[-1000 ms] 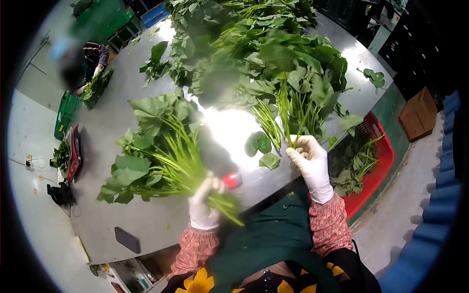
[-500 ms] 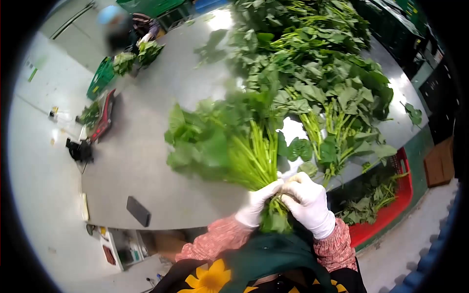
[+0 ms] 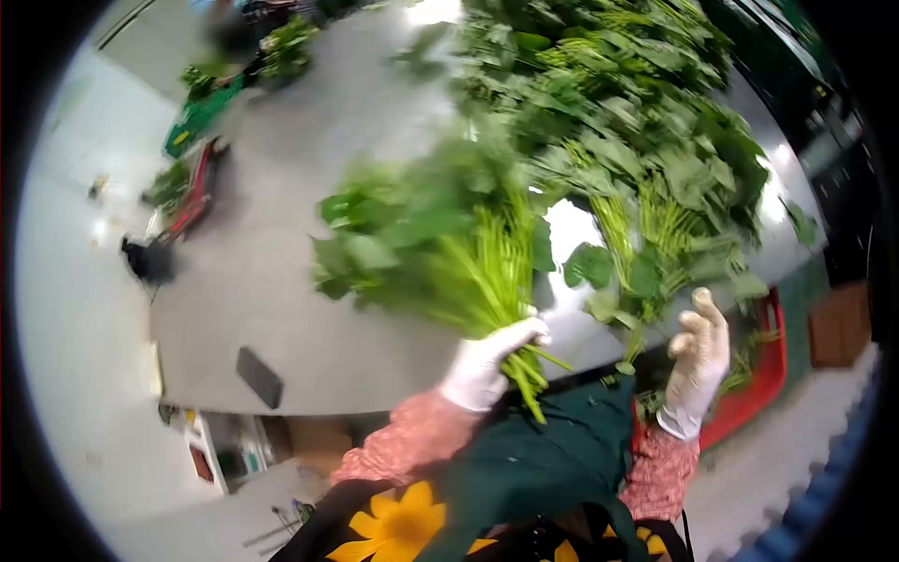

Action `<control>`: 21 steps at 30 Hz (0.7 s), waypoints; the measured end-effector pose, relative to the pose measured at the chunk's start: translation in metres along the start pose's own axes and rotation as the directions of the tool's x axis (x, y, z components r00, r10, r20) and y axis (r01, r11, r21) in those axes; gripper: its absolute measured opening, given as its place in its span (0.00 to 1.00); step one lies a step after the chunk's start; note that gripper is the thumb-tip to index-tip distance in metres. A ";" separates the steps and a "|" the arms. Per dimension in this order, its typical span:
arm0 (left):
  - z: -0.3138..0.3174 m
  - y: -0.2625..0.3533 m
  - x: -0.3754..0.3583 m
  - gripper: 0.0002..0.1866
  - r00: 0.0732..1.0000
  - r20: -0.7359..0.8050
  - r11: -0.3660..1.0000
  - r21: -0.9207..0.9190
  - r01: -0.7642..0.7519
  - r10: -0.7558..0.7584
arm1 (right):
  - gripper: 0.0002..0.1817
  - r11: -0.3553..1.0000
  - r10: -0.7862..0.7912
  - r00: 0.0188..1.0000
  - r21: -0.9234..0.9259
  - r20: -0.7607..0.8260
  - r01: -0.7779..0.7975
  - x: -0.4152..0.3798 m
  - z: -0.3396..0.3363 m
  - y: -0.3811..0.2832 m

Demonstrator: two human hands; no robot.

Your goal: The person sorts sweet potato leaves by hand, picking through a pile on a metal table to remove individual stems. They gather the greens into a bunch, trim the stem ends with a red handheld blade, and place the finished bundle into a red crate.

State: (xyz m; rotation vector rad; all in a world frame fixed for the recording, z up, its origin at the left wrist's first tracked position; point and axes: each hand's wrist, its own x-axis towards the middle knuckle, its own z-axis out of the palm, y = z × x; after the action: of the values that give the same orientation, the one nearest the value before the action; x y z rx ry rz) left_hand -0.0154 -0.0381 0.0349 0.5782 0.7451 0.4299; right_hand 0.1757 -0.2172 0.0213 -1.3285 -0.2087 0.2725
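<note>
The left hand (image 3: 492, 365) is clenching the leafy bunch (image 3: 487, 272) by its stems. The right hand (image 3: 696, 361) is hovering by the red crate (image 3: 770, 375), its fingers released.

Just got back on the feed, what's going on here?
The left hand grips a bunch of leafy greens by the stems. The right hand, fingers apart, is empty above the red crate. A large heap of greens covers the table's far side, and a phone-like dark object lies near its edge.

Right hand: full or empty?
Empty, as far as the view shows: the right hand is open, with no stems visible in it. The left hand alone grips the bunch of greens.
</note>
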 end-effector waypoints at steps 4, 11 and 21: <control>-0.010 -0.011 0.008 0.14 1.000 -0.008 1.000 0.006 0.009 -0.009 | 0.13 0.963 0.039 0.993 -0.261 -0.107 -0.066 -0.006 -0.026 0.003; -0.008 -0.012 0.007 0.12 0.990 0.045 0.990 -0.051 -0.132 0.134 | 0.23 0.214 -0.122 0.938 -0.914 0.325 0.344 -0.027 -0.007 0.036; -0.005 -0.006 0.005 0.11 0.986 0.055 0.988 -0.015 -0.156 0.157 | 0.08 0.955 0.264 0.958 -0.168 0.110 -0.244 -0.008 -0.030 0.010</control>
State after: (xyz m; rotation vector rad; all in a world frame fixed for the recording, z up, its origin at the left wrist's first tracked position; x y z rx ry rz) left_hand -0.0142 -0.0385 0.0256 0.6388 0.6457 0.5602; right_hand 0.1762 -0.2456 0.0042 -1.4930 -0.1716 0.5732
